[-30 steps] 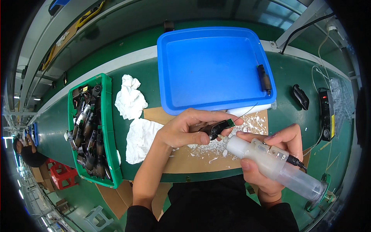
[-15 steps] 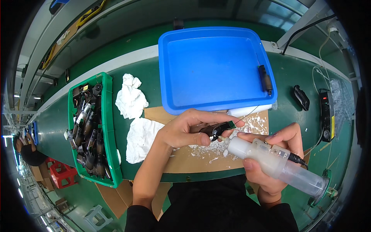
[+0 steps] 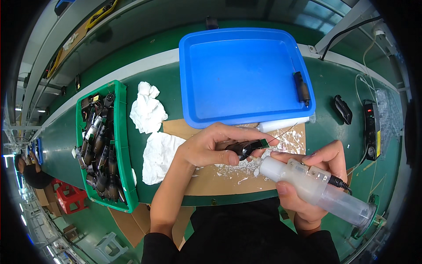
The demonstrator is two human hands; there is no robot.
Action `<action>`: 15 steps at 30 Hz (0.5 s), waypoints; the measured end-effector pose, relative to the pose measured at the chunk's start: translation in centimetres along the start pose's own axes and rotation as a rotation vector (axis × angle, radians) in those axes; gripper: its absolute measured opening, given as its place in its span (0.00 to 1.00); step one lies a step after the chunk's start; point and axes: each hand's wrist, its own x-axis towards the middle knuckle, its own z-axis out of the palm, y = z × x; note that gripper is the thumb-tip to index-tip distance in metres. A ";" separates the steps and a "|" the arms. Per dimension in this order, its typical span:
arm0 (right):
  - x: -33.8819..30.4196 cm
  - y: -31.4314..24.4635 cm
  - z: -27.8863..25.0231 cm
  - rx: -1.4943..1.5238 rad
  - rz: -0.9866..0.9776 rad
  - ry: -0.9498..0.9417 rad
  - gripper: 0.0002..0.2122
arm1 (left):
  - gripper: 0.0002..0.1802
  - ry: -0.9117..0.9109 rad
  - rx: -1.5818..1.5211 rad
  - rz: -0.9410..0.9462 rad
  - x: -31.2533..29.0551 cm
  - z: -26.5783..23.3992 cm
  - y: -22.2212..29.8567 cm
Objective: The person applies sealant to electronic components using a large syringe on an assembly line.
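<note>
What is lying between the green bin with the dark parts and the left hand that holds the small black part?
In the head view, two crumpled white cloths lie between the green bin and the left hand, resting partly on the green table and partly on the cardboard sheet.

Most of the small black part (image 3: 247, 148) hidden inside the left hand (image 3: 215, 147), syringe (image 3: 314, 187) nozzle tip masked by white blobs, parts in the green bin (image 3: 125, 145) too jumbled to tell, far bench items blurred
</note>
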 end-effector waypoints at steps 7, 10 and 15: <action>0.0 -0.2 -0.1 0.016 0.048 0.006 0.25 | 0.44 -0.018 0.001 -0.004 -0.1 0.1 0.3; 0.0 -0.2 -0.1 0.007 0.070 0.005 0.25 | 0.44 -0.016 -0.013 -0.013 0.0 0.1 0.3; -0.1 -0.2 0.1 0.023 0.062 0.017 0.25 | 0.44 -0.036 -0.009 -0.013 0.0 -0.1 0.2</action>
